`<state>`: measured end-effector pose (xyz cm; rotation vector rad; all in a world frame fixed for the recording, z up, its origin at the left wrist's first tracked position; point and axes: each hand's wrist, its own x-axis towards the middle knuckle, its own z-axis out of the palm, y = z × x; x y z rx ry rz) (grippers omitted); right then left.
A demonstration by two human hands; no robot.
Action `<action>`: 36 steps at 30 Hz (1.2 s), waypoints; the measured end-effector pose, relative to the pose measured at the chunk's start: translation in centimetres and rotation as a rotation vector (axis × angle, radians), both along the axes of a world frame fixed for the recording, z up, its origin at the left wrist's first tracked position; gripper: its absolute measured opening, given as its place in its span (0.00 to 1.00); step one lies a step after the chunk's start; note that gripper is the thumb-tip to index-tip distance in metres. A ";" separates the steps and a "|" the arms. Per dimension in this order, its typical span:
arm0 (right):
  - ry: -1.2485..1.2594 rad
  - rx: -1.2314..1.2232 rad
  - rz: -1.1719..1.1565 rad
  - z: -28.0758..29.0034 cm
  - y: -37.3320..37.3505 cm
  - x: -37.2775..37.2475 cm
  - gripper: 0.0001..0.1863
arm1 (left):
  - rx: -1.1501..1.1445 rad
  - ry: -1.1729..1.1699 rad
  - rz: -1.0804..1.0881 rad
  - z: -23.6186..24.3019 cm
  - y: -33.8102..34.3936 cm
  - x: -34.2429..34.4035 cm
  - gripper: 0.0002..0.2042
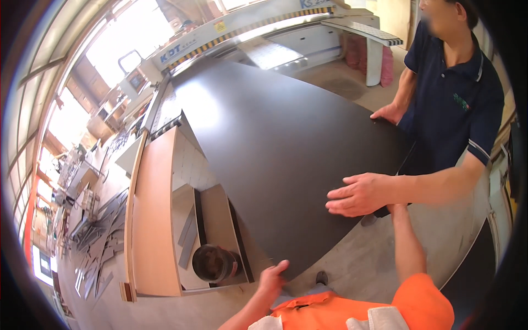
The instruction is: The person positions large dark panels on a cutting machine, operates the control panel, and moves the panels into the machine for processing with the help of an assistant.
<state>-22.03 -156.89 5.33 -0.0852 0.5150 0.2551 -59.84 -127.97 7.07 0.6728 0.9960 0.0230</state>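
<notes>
A large dark panel (291, 143) stretches from the machine at the back to just in front of me. My left hand (272, 279) grips its near left corner, thumb on the top face and the other fingers largely out of sight. My right hand (397, 208) reaches the panel's near right edge; its fingers are hidden behind a co-worker's forearm and the panel. The co-worker's outstretched hand (357, 194) hovers over or rests on the panel, which I cannot tell. Their other hand (389, 113) is at the panel's far right edge.
Left of the panel stands a wooden-sided stand (154, 214) holding board strips and a dark bucket (213, 263). Grey offcuts (102, 242) lie heaped on the floor further left. Behind is a long panel-cutting machine (220, 41) with a side support arm (363, 32). The co-worker (454, 93) stands at right.
</notes>
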 end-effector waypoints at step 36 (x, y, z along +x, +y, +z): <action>0.069 -1.011 1.075 -18.1 59.5 25.6 0.11 | 0.936 0.179 -0.160 -6.7 72.1 38.1 0.20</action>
